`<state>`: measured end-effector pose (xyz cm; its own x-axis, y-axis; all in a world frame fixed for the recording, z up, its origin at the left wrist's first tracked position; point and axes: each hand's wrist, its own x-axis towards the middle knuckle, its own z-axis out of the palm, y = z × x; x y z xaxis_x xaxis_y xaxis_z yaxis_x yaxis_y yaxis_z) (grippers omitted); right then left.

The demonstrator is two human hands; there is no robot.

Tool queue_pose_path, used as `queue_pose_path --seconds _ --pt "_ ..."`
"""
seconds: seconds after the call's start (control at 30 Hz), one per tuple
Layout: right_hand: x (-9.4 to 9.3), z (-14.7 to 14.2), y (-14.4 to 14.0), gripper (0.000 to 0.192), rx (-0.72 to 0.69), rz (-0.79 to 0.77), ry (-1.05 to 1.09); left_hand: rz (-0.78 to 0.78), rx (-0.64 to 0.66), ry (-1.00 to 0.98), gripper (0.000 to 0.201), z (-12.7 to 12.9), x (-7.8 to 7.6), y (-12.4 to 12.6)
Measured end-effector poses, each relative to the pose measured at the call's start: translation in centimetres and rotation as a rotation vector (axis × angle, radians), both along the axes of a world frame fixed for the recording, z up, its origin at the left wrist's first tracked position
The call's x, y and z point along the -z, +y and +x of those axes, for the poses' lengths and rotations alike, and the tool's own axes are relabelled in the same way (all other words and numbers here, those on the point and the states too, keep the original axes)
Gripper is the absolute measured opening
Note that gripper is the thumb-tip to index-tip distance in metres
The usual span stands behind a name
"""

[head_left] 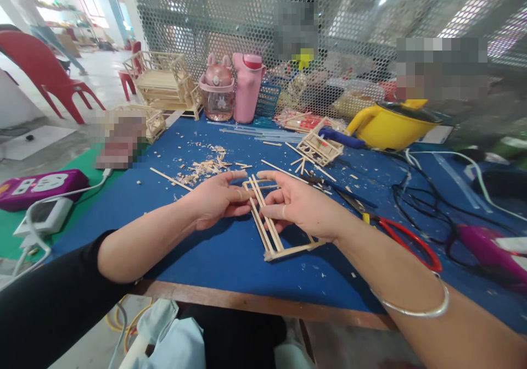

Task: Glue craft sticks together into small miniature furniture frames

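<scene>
A frame of thin wooden sticks (267,226) is held just above the blue table (230,264), its near corner touching the cloth. My left hand (218,199) pinches the frame's far left end with thumb and fingers. My right hand (300,204) holds the frame from the right, fingers curled behind the long sticks. A silver bangle (415,303) circles my right wrist.
Wood shavings (201,166) and loose sticks lie behind my hands. A small stick model (319,146), red-handled cutters (395,237), a yellow pot (391,124), black cables (415,193), pink bottles (247,86) and finished stick furniture (164,80) surround the work spot. A mesh screen (230,17) stands behind.
</scene>
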<state>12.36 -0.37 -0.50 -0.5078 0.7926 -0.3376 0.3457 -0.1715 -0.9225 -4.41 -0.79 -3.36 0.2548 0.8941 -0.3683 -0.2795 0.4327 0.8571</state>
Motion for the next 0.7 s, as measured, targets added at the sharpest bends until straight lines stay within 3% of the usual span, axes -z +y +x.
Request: queue_pose_path --seconds 0.4,0.57,0.7 --pt "0.09 -0.07 0.11 0.068 -0.029 -0.017 -0.045 0.044 0.032 0.016 0.014 0.44 -0.12 0.06" --pt "0.41 -0.17 -0.18 0.067 -0.034 0.039 -0.067 0.049 0.011 0.038 0.013 0.65 0.28 0.23" --pt "-0.26 0.37 -0.20 0.066 0.060 0.151 -0.052 0.017 -0.020 0.023 0.014 0.55 0.47 0.34"
